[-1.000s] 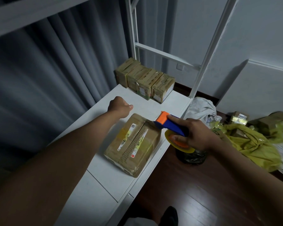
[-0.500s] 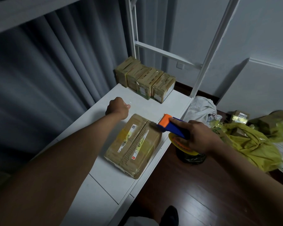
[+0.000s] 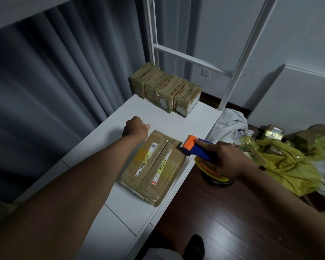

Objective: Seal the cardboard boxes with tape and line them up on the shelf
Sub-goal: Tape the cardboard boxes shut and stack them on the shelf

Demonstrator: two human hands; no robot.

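A person's right hand (image 3: 226,160) grips a tape dispenser (image 3: 199,150), fingers wrapped round its blue handle, w/ the orange cutter head touching the near-right top corner of a cardboard box (image 3: 154,166) on a white shelf (image 3: 120,203). The yellow-and-orange tape roll sits under the palm, just off the shelf's front edge. The left hand (image 3: 136,128) is closed in a loose fist, resting on the shelf surface at the box's far-left corner; whether it touches the box cannot be told. The box lies flat between the two hands, turned at an angle to the shelf edge, w/ a taped centre seam, shipping labels and yellow tape patches on top.

Beyond the left hand, at the shelf's far end, four taped boxes (image 3: 166,89) stand upright in a tight row, sides touching, next to a white upright post (image 3: 240,53). Grey curtains (image 3: 64,81) hang behind the shelf. To the right of the right hand, on the dark wood floor (image 3: 223,222), lie a yellow plastic bag (image 3: 289,166), a white cloth bundle (image 3: 231,124) and more cardboard boxes (image 3: 311,136). A dark shoe (image 3: 194,246) shows at the bottom edge.
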